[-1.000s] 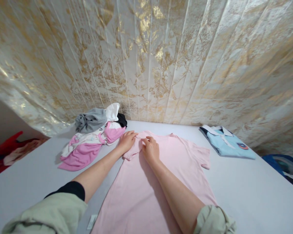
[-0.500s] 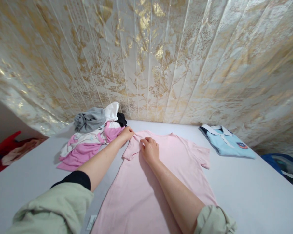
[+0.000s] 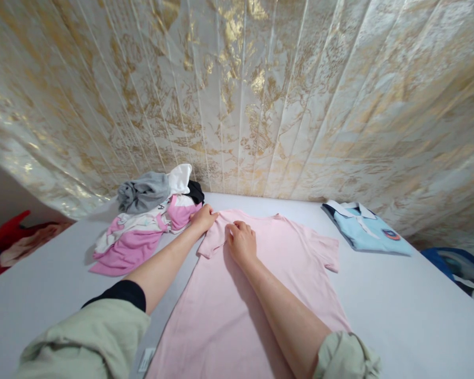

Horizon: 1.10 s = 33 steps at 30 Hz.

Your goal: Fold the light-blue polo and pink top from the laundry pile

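- While a black letter "A" [image 3: 160, 207] shows in the clothes pile [image 3: 128, 247] near the table's [image 3: 411, 305] far-left corner, a white tag's [image 3: 146, 360] print is too small to read.
- Plain pale-pink T-shirt [image 3: 288, 263] lies spread mid-table, collar toward the far edge.
- Left hand [image 3: 204, 217], fingers bunched, touches its shoulder; right hand [image 3: 243, 241] curls over it, grips unclear.

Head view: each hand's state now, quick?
Left hand: curled at the shirt's edge; grip can't be told.
Right hand: curled over the shirt; grip can't be told.
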Available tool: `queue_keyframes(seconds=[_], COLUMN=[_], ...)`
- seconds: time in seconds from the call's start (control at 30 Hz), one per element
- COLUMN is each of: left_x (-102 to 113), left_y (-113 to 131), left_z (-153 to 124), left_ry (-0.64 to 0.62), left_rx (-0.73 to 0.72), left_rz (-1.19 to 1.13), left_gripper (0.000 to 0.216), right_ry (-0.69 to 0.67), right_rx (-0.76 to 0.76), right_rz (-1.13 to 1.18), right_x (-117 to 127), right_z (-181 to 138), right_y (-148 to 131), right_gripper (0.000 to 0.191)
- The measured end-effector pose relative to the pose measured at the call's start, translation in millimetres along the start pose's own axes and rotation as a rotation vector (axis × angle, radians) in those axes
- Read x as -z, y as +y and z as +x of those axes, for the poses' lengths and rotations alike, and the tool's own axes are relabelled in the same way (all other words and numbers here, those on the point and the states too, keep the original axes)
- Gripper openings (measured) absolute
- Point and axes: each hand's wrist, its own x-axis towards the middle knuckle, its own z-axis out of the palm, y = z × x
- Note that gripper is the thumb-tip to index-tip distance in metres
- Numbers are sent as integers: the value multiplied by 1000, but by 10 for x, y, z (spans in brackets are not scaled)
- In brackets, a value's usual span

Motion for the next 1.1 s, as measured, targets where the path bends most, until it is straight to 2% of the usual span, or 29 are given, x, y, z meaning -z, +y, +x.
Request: queue_keyframes(seconds=[0.13, 0.2, 0.3, 0.37, 0.57, 0.8, 0.97, 1.1], left_x=[53, 93, 94, 51, -52, 4, 48, 38], left_y=[24, -4, -104, -176, -239, -200, -177, -152], left_z=[-148, -273, -492, -616, -734, -753, -787, -813], left_ry=[117, 170, 154, 115, 50, 36, 33, -9], left_rx=[-27, -131, -346, -400, -385, -381, -378, -378], left_rz=[-14, -12, 47, 89, 100, 87, 95, 206], left_gripper=[27, 21, 18, 25, 47, 46, 44, 47], right_ry=[18, 32, 57, 64, 87, 77, 40, 51], right_rx=[-11, -26, -71, -106, -139, -78, -13, 7], right_rz=[21, 22, 0, -16, -40, 110, 125, 128], right_x=[-28, -32, -25, -23, -69, -98, -111, -105], right_z=[20, 39, 75, 100, 141, 144, 162, 155], right_y=[25, 38, 49, 51, 60, 98, 83, 83], right_gripper=[28, 28, 24, 21, 24, 15, 50, 43])
